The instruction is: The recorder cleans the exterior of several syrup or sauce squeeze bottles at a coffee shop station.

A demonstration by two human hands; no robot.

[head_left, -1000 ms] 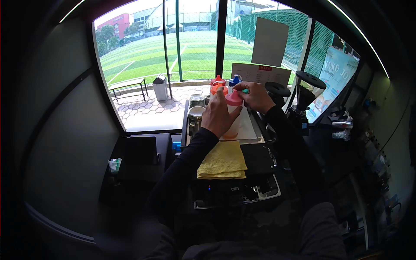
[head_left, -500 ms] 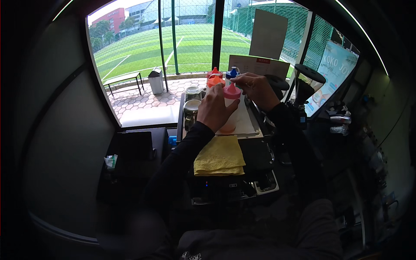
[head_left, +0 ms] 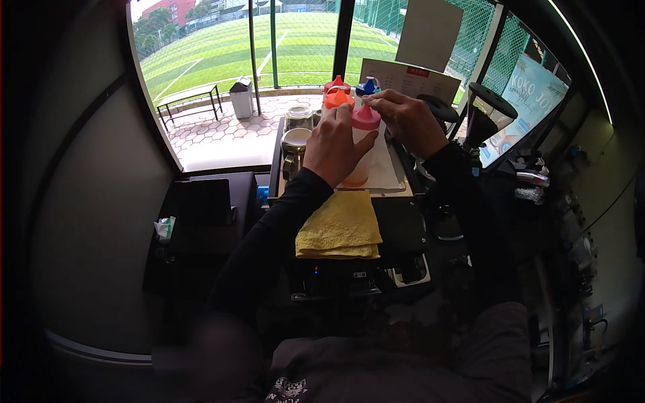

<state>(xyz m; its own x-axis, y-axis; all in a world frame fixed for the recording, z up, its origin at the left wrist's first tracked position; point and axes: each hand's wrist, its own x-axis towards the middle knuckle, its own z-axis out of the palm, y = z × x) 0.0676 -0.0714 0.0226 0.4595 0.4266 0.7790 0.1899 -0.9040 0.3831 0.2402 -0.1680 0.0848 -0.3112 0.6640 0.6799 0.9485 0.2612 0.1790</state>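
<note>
A squeeze bottle with a pink cap (head_left: 365,119) stands upright on a white cloth or sheet, with a little orange at its base. My left hand (head_left: 334,149) is closed round its left side, thumb across the front. My right hand (head_left: 411,119) is above and right of the pink cap, fingertips pinched together near its tip; what is between them is hidden. Behind stand squeeze bottles with an orange cap (head_left: 338,99), a red cap (head_left: 337,82) and a blue cap (head_left: 367,86). My left fingertips overlap the orange-capped one; whether they touch it I cannot tell.
A steel pitcher (head_left: 295,141) and a glass jar (head_left: 298,117) stand left of the bottles. A folded yellow cloth (head_left: 339,225) lies on the black machine in front. Right are coffee grinders with dark hoppers (head_left: 489,107). A dark tablet-like panel (head_left: 197,202) lies at left, before a window.
The view has tilted slightly, so the bottles and window sit higher in the picture. Both hands stay at the pink-capped bottle, with my right fingers slightly shifted around its tip.
</note>
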